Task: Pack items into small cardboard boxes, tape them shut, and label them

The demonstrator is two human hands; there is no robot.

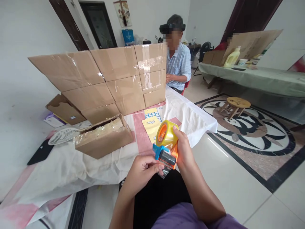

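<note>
tape dispenser (166, 144) handle hidden by right hand (183, 149)

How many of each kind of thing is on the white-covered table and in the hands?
Tape dispenser, held by the right hand, left hand at its tape end: 1
Cardboard box lying on the white cloth: 1
Taped cardboard wall: 1
Yellow sheets: 2
White mesh swatter: 1
Total: 6

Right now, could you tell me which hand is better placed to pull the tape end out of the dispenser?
Left. The left hand pinches the tape end at the tape dispenser mouth; the right hand grips its body.
</note>
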